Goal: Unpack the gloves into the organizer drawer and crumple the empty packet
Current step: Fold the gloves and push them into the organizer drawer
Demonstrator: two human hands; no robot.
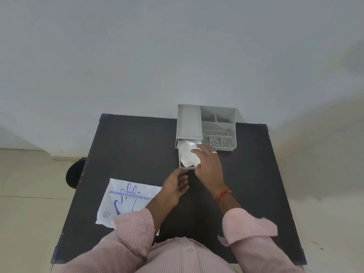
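Resting flat and open, the right hand (206,162) presses limp, slippery gloves (188,153) into the drawer (179,154); its front edge is pinched by the left hand (177,186).

counter (137,146): black | organizer (218,125): grey, dotted floors | gloves (188,154): translucent white | packet (128,200): white, blue print | sleeves (134,229): pink pinstripe | wristband (222,195): orange

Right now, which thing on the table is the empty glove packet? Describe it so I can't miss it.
Start at the black table. On its near-left part, beside the left hand, lies the packet. It alone is flat, white and printed with a blue hand outline; the organizer is grey and boxy.
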